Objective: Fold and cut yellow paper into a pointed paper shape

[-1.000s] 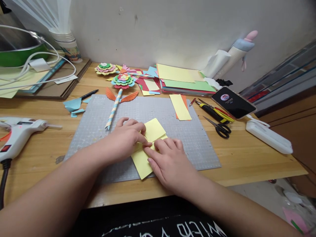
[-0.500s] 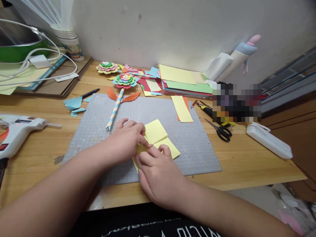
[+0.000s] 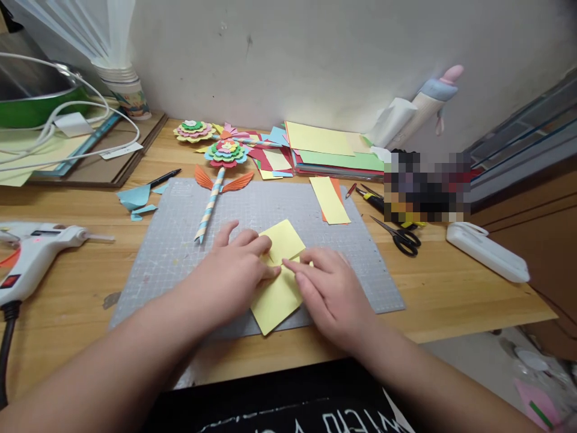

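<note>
A folded piece of yellow paper (image 3: 276,307) lies on the grey cutting mat (image 3: 175,258), its flaps meeting near the middle. My left hand (image 3: 238,261) holds the paper down from the left, thumb near the centre, little finger lifted. From the right, my right hand (image 3: 336,288) pinches at the centre, its thumb and index fingertip on the paper and the other fingers curled. My palms hide parts of the paper's left and right sides. Above my left hand lies a paper flower (image 3: 226,150) with a striped stem and orange leaves.
A glue gun (image 3: 40,252) rests at the left. Black scissors (image 3: 403,240), a yellow strip (image 3: 330,199) and a white case (image 3: 487,251) are on the right. Coloured paper sheets (image 3: 333,159) and another paper flower (image 3: 193,130) lie along the wall. Blue scraps (image 3: 135,197) are beside a black pen (image 3: 164,177).
My right hand has moved right, from the lower part of the paper to its centre-right edge, uncovering the lower corner. My left hand stays on the paper, its thumb now more stretched out.
</note>
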A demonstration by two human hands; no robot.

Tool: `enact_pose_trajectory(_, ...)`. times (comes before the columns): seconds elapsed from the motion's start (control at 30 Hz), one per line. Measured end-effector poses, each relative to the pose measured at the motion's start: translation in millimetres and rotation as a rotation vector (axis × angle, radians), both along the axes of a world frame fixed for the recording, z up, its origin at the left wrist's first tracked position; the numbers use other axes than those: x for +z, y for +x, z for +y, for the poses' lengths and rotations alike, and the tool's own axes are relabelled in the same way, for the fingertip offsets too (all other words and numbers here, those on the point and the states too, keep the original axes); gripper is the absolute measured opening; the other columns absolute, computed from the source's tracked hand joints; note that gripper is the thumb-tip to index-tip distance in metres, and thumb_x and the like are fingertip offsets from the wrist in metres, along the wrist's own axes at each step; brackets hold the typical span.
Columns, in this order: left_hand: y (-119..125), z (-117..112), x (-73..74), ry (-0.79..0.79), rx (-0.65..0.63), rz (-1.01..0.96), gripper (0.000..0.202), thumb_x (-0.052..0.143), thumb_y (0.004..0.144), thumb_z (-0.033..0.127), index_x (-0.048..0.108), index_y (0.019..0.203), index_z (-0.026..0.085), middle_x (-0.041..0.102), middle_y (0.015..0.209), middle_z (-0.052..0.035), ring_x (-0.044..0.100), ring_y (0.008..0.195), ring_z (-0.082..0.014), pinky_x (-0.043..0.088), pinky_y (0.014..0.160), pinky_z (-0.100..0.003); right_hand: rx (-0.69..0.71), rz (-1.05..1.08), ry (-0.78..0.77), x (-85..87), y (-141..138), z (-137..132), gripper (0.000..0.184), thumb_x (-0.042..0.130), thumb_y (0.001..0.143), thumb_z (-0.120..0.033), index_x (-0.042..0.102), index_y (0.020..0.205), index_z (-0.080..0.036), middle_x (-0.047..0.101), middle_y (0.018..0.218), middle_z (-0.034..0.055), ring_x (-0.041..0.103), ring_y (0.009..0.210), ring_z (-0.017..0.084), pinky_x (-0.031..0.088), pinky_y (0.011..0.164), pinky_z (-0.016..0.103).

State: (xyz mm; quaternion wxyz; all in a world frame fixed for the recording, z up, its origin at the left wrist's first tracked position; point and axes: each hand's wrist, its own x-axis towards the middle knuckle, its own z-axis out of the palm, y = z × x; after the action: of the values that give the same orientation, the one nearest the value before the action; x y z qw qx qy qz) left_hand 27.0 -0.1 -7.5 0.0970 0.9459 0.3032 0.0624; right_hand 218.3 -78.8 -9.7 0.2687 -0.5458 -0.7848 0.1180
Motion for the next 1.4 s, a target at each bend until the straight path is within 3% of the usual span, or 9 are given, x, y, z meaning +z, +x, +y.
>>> enact_pose_trajectory(0.1, -0.7, -9.1, 2.1, 0.069, -0.028, 0.036, 0.029, 0.054, 0.09, 0.017, 0.072, 0.109, 0.029, 0.065, 0.113, -0.0056, 0.053, 0.113, -0.0287, 0.018, 0.111, -0.061, -0.06, -0.119, -0.143, -3.6, 8.9, 5.8, 0.038, 0.037, 0.1, -0.028, 0.064, 0.127, -0.021, 0.059, 0.111, 0.0112, 0.05, 0.102, 0.027, 0.035, 0.085, 0.043)
enact_pose_trajectory(0.23, -2.7, -14.9, 2.7, 0.046, -0.041, 0.043, 0.029, 0.053, 0.089, 0.015, 0.068, 0.111, 0.025, 0.065, 0.122, -0.0044, 0.052, 0.119, -0.0287, 0.017, 0.113, -0.058, -0.041, -0.214, -0.216, -7.0, 6.9, 6.0, 0.039, 0.038, 0.101, -0.033, 0.057, 0.135, -0.032, 0.057, 0.109, 0.0086, 0.047, 0.101, 0.027, 0.032, 0.085, 0.043)
enact_pose_trajectory(0.5, -5.0, -8.4, 3.9, 0.019, -0.021, 0.093, 0.033, 0.05, 0.09, 0.016, 0.067, 0.113, 0.033, 0.065, 0.121, -0.0049, 0.051, 0.121, -0.0317, 0.019, 0.109, -0.064, -0.085, -0.333, -0.242, -9.8, 10.2, 6.7, 0.038, 0.038, 0.102, -0.033, 0.057, 0.133, -0.04, 0.056, 0.096, 0.0057, 0.047, 0.09, 0.024, 0.027, 0.078, 0.039)
enact_pose_trajectory(0.7, -4.8, -7.2, 7.4, -0.033, -0.007, 0.1, 0.038, 0.052, 0.087, 0.015, 0.07, 0.112, 0.037, 0.066, 0.12, -0.0034, 0.05, 0.123, -0.0312, 0.017, 0.111, -0.064, -0.217, -0.38, -0.218, -13.8, 34.4, 15.1, 0.037, 0.037, 0.101, -0.032, 0.065, 0.125, -0.039, 0.055, 0.089, 0.0049, 0.049, 0.086, 0.024, 0.025, 0.078, 0.041)
enact_pose_trajectory(0.87, -2.7, -4.7, 9.5, -0.099, 0.017, 0.089, 0.041, 0.049, 0.086, 0.015, 0.07, 0.112, 0.04, 0.067, 0.116, -0.0018, 0.051, 0.123, -0.0282, 0.014, 0.112, -0.064, -0.205, -0.343, -0.256, -14.2, 45.0, 17.0, 0.038, 0.036, 0.102, -0.032, 0.063, 0.127, -0.038, 0.055, 0.089, 0.004, 0.051, 0.088, 0.024, 0.026, 0.08, 0.042)
enact_pose_trajectory(1.03, -1.2, -4.1, 10.1, -0.101, 0.04, 0.097, 0.042, 0.052, 0.083, 0.017, 0.071, 0.111, 0.041, 0.067, 0.118, -0.0018, 0.051, 0.124, -0.0287, 0.013, 0.113, -0.064, -0.199, -0.247, -0.105, -8.7, 26.7, 3.6, 0.044, 0.032, 0.101, -0.032, 0.056, 0.136, -0.022, 0.057, 0.094, 0.0073, 0.051, 0.092, 0.025, 0.027, 0.082, 0.044)
enact_pose_trajectory(1.17, -1.0, -3.3, 11.5, -0.109, 0.047, 0.095, 0.045, 0.056, 0.077, 0.015, 0.072, 0.111, 0.039, 0.067, 0.12, -0.0028, 0.051, 0.124, -0.0296, 0.012, 0.113, -0.064, -0.033, -0.222, -0.176, -7.6, 4.0, -5.5, 0.042, 0.033, 0.101, -0.033, 0.059, 0.133, -0.025, 0.059, 0.096, 0.007, 0.05, 0.089, 0.024, 0.027, 0.077, 0.04)
enact_pose_trajectory(1.27, 0.3, -1.5, 11.6, -0.122, 0.045, 0.083, 0.044, 0.056, 0.076, 0.014, 0.073, 0.108, 0.039, 0.067, 0.117, -0.0025, 0.053, 0.123, -0.0288, 0.012, 0.113, -0.064, -0.022, -0.239, -0.189, -11.2, -2.3, -5.3, 0.042, 0.033, 0.101, -0.029, 0.061, 0.132, -0.022, 0.061, 0.096, 0.0074, 0.05, 0.088, 0.024, 0.026, 0.076, 0.04)
enact_pose_trajectory(1.4, 2.7, 0.7, 10.4, -0.113, 0.053, 0.045, 0.03, 0.055, 0.085, 0.022, 0.075, 0.1, 0.039, 0.069, 0.108, -0.0008, 0.057, 0.119, -0.0263, 0.009, 0.114, -0.062, -0.031, -0.284, -0.168, -13.5, 2.2, -4.7, 0.04, 0.036, 0.1, -0.028, 0.063, 0.129, -0.024, 0.063, 0.092, 0.0061, 0.05, 0.085, 0.024, 0.025, 0.075, 0.04)
